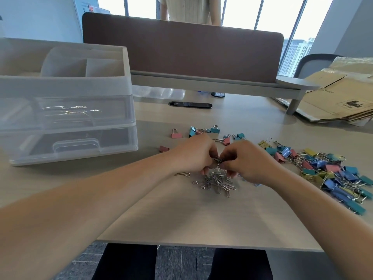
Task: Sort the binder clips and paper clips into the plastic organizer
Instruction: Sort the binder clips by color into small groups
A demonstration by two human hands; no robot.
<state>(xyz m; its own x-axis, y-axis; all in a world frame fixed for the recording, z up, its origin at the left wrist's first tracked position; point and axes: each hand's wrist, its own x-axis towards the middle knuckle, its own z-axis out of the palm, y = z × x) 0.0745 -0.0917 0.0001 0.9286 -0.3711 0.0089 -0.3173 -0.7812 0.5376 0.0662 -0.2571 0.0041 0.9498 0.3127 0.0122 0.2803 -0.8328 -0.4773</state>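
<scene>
— The left hand [193, 155] and the right hand [249, 161]?
— Both curled, fingertips meeting, pinching one small bunch of paper clips [218, 159] between them, just above the tabletop [181, 219].
— Directly beneath?
— A silver tangle of paper clips [217, 183] on the wood, reaching up to the pinched bunch; joined or merely touching, impossible to tell. One loose paper clip [182, 174] just left of it.
— Farther out?
— To the right, a heap of binder clips [331, 174] in blue, teal, pink and yellow, close beside the right wrist. Beyond the knuckles, scattered binder clips [215, 129], a pink one [177, 134] among them.
— And the plastic organizer [66, 110]?
— Far left on the tabletop, well apart from every clip. Translucent, with two shut drawers below and open compartments on top.
— Behind all that?
— A brown divider panel [181, 53], flattened cardboard [339, 98] at the right, and a person [189, 9] standing past the panel.
</scene>
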